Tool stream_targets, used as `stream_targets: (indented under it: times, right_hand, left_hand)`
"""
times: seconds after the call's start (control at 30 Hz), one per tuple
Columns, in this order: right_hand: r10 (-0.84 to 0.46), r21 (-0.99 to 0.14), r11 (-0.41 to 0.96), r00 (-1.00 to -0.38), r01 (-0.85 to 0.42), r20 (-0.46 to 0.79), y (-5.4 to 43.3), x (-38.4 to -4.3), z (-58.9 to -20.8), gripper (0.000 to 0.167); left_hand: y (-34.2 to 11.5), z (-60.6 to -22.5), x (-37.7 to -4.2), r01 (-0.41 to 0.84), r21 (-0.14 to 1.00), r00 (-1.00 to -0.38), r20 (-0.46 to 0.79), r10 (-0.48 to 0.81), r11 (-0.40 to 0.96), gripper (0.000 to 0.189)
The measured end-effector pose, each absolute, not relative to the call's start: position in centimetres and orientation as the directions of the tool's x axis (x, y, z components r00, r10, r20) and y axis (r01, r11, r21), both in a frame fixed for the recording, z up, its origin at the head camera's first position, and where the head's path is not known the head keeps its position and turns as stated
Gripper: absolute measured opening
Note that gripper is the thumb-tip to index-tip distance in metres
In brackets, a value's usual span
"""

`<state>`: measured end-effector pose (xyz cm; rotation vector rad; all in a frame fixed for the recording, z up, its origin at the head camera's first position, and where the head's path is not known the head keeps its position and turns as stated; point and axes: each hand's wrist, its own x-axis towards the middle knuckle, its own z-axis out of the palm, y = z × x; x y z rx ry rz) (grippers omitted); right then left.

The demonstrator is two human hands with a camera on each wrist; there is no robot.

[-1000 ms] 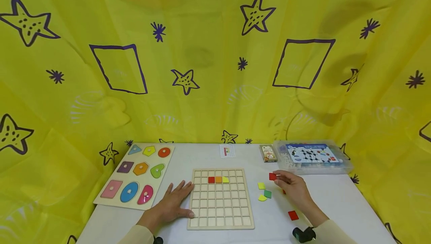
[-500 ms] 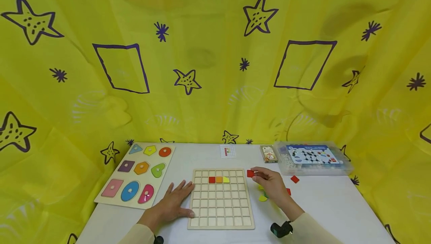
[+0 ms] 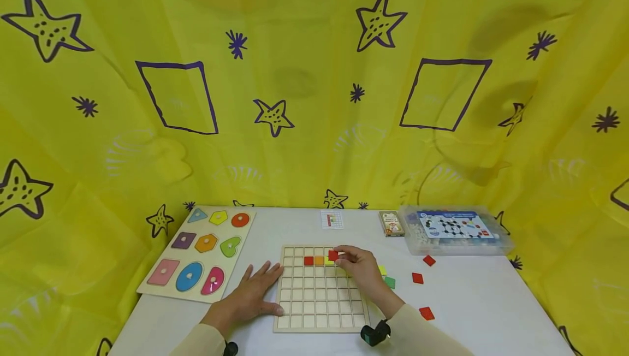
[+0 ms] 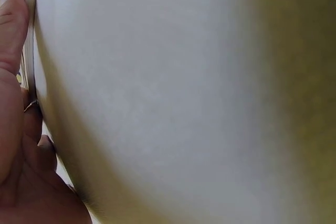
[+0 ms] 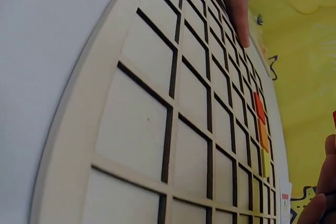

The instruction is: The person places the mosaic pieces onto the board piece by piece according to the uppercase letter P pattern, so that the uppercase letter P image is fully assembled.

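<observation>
My right hand (image 3: 367, 275) pinches a red square tile (image 3: 333, 255) between thumb and fingertips, above the upper part of the wooden grid board (image 3: 314, 308). In one row of the board lie a red tile (image 3: 308, 261), an orange tile (image 3: 319, 261) and a yellow tile (image 5: 266, 163), which the held tile partly covers in the head view. My left hand (image 3: 251, 294) rests at the board's left edge, fingers spread, thumb on its rim. At the right border of the right wrist view, only a sliver of the held tile and some fingers (image 5: 326, 174) show.
Right of the board lie loose red tiles (image 3: 417, 278), a green tile (image 3: 390, 282) and a partly hidden yellow piece (image 3: 382, 271). A pattern card (image 3: 332, 219), a small box (image 3: 391, 224) and a clear plastic case (image 3: 457, 230) stand behind. A shape puzzle (image 3: 169, 255) lies left.
My right hand has carried the red tile leftward from the loose tiles to over the board. The left hand has stayed at the board's edge.
</observation>
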<state>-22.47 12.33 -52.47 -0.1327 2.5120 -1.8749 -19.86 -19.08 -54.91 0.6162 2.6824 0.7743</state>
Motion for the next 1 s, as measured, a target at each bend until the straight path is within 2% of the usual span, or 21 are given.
stream_targets:
  times: [0.47, 1.0]
  right_hand:
    - [-0.157, -0.948, 0.292, -0.984, -0.127, 0.083, 9.0, -22.9, -54.6, 0.022]
    - [-0.132, -0.873, 0.459, -0.985, -0.163, 0.114, 7.0, -22.5, -55.3, 0.021]
  left_hand:
    - [-19.1, -54.7, -19.7, 0.333, 0.574, -0.869, -0.122, 0.48, 0.748, 0.105]
    - [-19.0, -54.7, -19.7, 0.328, 0.568, -0.867, -0.137, 0.479, 0.755, 0.105]
